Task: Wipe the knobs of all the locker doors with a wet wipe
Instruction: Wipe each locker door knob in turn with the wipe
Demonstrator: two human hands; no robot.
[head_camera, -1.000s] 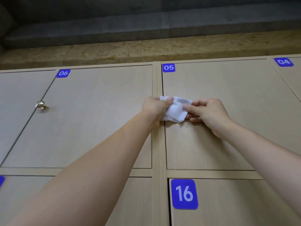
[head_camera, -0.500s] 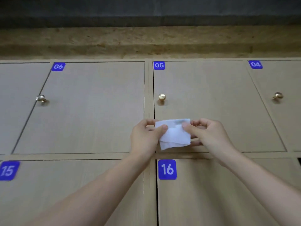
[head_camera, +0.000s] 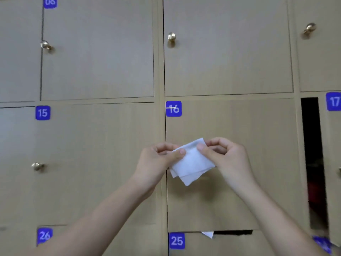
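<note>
Lockers of pale wood with blue number tags fill my view, round brass knobs on doors 06 (head_camera: 46, 46), 05 (head_camera: 171, 37) and 15 (head_camera: 37, 166). My hands cover door 16's (head_camera: 239, 126) knob. Door 17 (head_camera: 333, 145) stands ajar; its dark interior is unreadable. My left hand (head_camera: 156, 159) and right hand (head_camera: 224, 157) each pinch the folded white wet wipe (head_camera: 191, 163) before door 16.
</note>
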